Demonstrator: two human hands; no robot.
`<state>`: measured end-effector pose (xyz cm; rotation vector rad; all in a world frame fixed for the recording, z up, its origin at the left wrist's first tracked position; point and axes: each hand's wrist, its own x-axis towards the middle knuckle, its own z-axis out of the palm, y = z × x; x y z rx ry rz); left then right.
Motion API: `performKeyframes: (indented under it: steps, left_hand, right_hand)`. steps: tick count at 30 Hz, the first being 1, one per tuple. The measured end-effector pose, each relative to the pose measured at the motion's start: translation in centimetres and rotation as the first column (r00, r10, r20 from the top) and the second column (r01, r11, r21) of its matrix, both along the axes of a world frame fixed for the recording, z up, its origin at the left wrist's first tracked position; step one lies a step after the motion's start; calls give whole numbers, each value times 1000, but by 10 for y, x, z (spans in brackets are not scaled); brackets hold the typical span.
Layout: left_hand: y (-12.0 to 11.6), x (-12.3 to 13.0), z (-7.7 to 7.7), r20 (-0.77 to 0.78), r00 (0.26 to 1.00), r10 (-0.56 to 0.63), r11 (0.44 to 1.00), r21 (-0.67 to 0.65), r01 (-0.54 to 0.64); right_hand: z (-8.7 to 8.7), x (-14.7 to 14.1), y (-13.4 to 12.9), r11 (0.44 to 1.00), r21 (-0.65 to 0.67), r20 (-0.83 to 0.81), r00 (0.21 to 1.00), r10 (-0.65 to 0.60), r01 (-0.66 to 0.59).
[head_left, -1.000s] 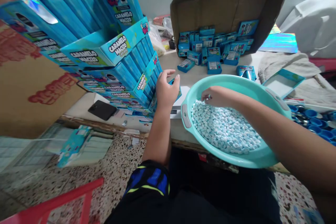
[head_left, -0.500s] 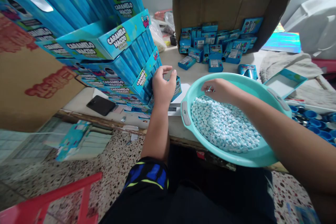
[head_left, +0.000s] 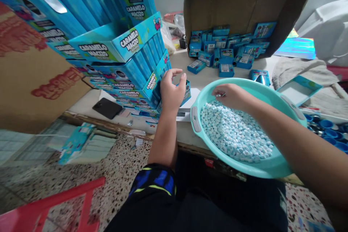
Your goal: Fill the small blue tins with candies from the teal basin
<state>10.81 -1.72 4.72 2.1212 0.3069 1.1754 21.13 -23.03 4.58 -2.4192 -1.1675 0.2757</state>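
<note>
Fingers (head_left: pixel 216 90) of the right hand (head_left: pixel 231 95) bunch together above the basin (head_left: pixel 269 169), with a shiny bit (head_left: pixel 220 95) showing at them; whether they pinch it cannot be told. The basin is oval and turquoise with grey grips; its candies (head_left: pixel 236 132), small, white and pale blue, heap toward its near side. Just left of the basin stands the box (head_left: pixel 187 93), blue and printed. The right arm crosses the basin's right rim, hand bent down. Left of the basin, the left hand (head_left: pixel 172 92) curves beside the box, thumb and forefinger parted; whether its other fingers grip it is hidden. Under the basin is a pale table (head_left: pixel 178 61), over speckled floor (head_left: pixel 116 185). Left of the basin rises a blue stack (head_left: pixel 127 45); beyond it, a brown carton (head_left: pixel 250 3) lies open, spilling packs (head_left: pixel 227 55); well left, a black phone (head_left: pixel 107 108).
</note>
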Motion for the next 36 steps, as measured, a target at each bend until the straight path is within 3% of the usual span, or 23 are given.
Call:
performKeyframes:
  steps: [5, 11, 17, 24, 28, 32, 36]
  left_hand:
    - [-7, -9, 6, 24, 1000, -1, 987, 158, -2]
    - [-9, -13, -5, -214, 966, 144, 963, 255, -87]
    - [-14, -11, -14, -427, 866, 259, 951, 271, -151]
    - [-9, -6, -17, -566, 808, 164, 963, 271, -6]
    - [-1, 1, -23, -533, 844, 67, 963, 256, 85]
    - [3, 11, -34, -470, 882, -28, 920, 333, 207]
    - [4, 15, -39, -359, 933, -17, 886, 428, 181]
  right_hand:
    - [-4, -3, 3, 999, 1, -14, 999, 36, -36]
    - [-25, -5, 6, 992, 53, -123, 985, 120, -114]
    - [-36, -7, 9, 996, 24, -171, 981, 86, -83]
    - [-53, -3, 6, 987, 15, -142, 977, 161, -161]
    - [-62, 2, 5, 981, -1, -142, 971, 192, -194]
    - [-67, 5, 5, 981, -22, -151, 971, 186, -192]
    - [-68, 5, 6, 978, -18, -153, 967, 205, -210]
